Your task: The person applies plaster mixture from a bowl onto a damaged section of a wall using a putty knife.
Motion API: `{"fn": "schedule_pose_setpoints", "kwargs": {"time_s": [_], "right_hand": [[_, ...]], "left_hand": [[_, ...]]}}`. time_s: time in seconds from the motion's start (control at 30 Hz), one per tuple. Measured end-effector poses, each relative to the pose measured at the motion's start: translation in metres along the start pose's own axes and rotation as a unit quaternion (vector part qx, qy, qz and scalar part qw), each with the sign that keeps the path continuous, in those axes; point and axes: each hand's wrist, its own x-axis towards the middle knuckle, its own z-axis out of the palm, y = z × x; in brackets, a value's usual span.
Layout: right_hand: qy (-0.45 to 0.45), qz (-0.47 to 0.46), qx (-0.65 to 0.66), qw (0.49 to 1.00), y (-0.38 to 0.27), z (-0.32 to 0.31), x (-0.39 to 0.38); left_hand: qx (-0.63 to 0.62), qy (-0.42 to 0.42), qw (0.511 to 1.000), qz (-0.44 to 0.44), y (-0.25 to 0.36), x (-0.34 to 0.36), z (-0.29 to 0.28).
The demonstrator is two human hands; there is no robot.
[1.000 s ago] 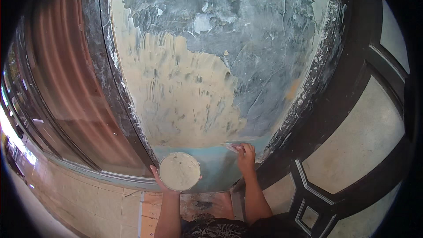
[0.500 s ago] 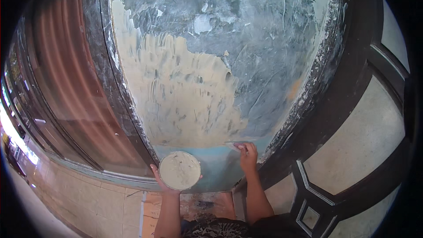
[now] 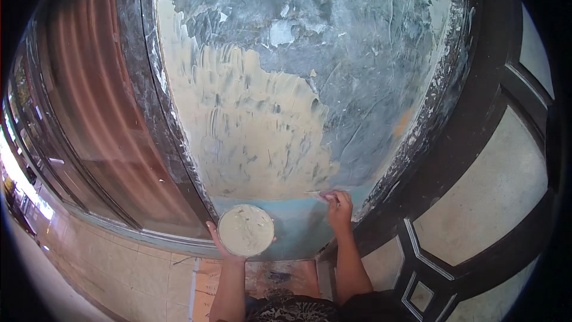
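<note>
Cream paste (image 3: 245,231) fills a round tub (image 3: 238,206) at the worker's 11 o'clock, left hand (image 3: 223,245) spread around its near side, thumb at its left. Right hand (image 3: 341,204), 1 o'clock, pinches a small spreader (image 3: 325,194) by the cream coat's (image 3: 262,143) lower edge on the grey wall (image 3: 369,95); can't tell if the blade touches.

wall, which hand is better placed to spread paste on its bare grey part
Likely the right hand: it holds a thin tool close to the grey part, while the left hand supports the paste container.
</note>
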Motion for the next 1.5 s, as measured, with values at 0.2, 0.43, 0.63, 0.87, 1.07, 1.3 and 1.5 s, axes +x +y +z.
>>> {"fn": "schedule_pose_setpoints", "kwargs": {"time_s": [0.2,0.43,0.63,0.87,1.07,1.3,1.5], "right_hand": [[-0.022,0.033,0.049,0.998,0.001,-0.012,-0.004],[-0.011,0.007,0.017,1.000,0.018,0.003,-0.014],[-0.009,0.026,0.044,0.999,-0.011,-0.022,0.012],[-0.021,0.012,0.006,1.000,0.018,-0.007,-0.022],[0.028,0.022,0.021,0.999,-0.001,-0.028,0.012],[-0.026,0.028,0.021,0.999,0.014,-0.013,-0.027],[0.017,0.002,0.006,1.000,-0.009,-0.016,0.007]], "left_hand": [[-0.030,0.054,0.998,0.014,-0.003,-0.002,-0.001],[-0.046,0.024,0.999,-0.017,-0.004,0.003,-0.009],[-0.060,0.008,0.998,-0.028,-0.007,0.001,-0.003],[-0.004,0.056,0.998,0.011,-0.010,0.005,-0.010],[0.004,0.053,0.998,0.019,-0.010,0.001,-0.009],[-0.026,0.073,0.997,0.005,-0.014,0.003,-0.004],[0.013,0.057,0.998,0.005,-0.009,-0.001,0.000]]}}
